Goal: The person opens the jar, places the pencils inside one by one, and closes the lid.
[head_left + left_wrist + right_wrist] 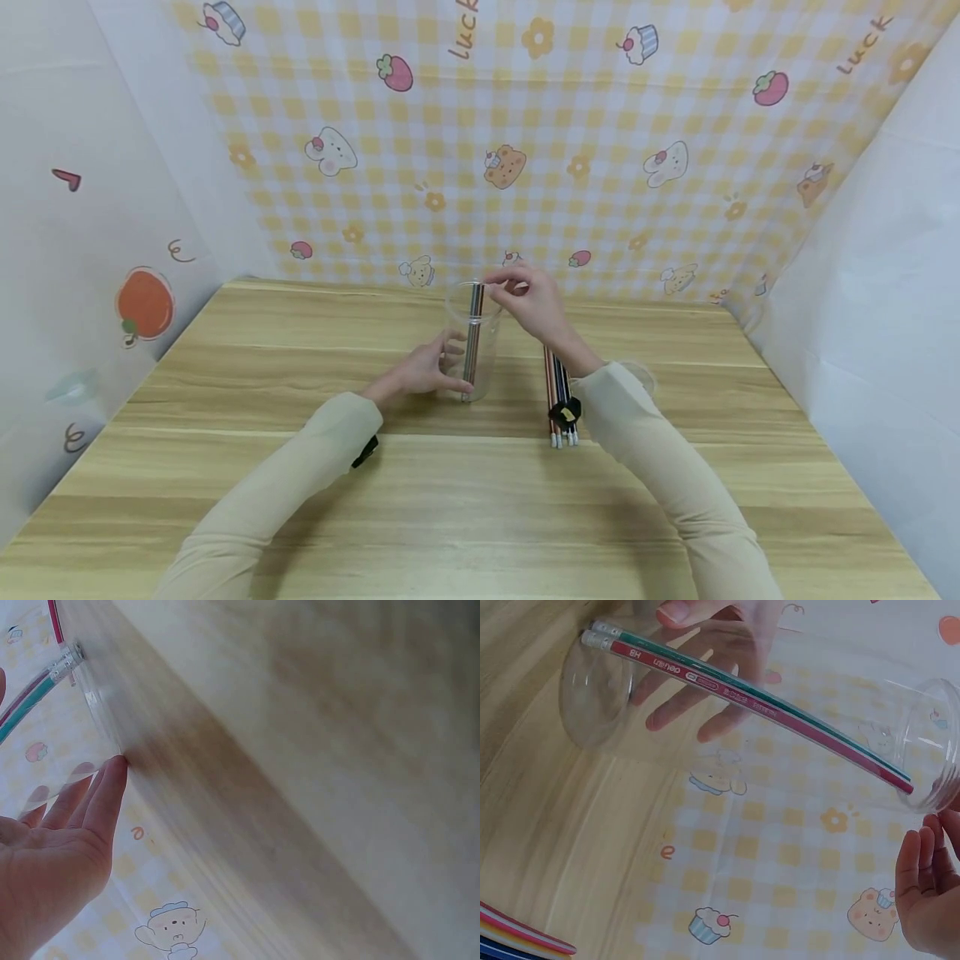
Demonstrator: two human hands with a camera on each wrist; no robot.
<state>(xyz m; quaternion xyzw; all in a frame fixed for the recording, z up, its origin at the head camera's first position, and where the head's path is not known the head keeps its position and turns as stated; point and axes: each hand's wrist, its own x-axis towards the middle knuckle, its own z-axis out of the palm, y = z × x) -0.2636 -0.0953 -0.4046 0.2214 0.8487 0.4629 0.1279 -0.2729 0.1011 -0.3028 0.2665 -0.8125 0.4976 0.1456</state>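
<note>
A tall clear jar stands on the table, with a red pencil and a green pencil leaning together inside, eraser ends at the base. My left hand holds the jar low down, thumb on the near side and fingers spread along the other. At the mouth of the jar is my right hand, its thumb and forefinger bent close to the rim beside the pencil tops. No pencil shows in that hand. Whether its fingertips touch the rim is hidden.
A bundle of pencils lies right of the jar, partly under my right forearm, eraser ends toward me. A round clear lid lies behind the right sleeve. A patterned cloth rises behind the wooden table, with white sheets at both sides.
</note>
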